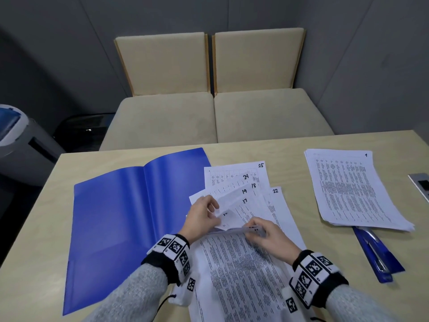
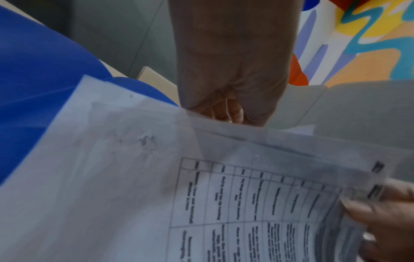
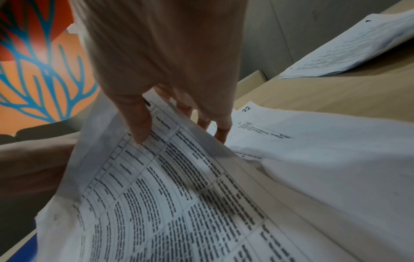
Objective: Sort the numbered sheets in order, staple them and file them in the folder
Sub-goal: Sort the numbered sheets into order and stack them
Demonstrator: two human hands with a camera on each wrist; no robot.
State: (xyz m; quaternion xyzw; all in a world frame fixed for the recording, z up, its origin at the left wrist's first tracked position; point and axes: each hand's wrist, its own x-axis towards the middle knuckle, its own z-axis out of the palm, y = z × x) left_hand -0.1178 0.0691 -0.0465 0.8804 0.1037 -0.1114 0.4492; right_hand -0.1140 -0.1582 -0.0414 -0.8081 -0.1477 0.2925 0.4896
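On the table (image 1: 301,145), the open folder (image 1: 120,212) is spread at the left. Just to its right, loose numbered sheets (image 1: 234,180) are fanned out, overlapping its right edge. A separate stack (image 1: 352,189) is laid well apart at the far right, with a stapler (image 1: 376,254) tucked under its near corner. Behind the table, two seats (image 1: 216,115) are set side by side.

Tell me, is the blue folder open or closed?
Open. The blue folder lies spread flat on the table, both inside halves and the middle crease showing. No sheets are in it.
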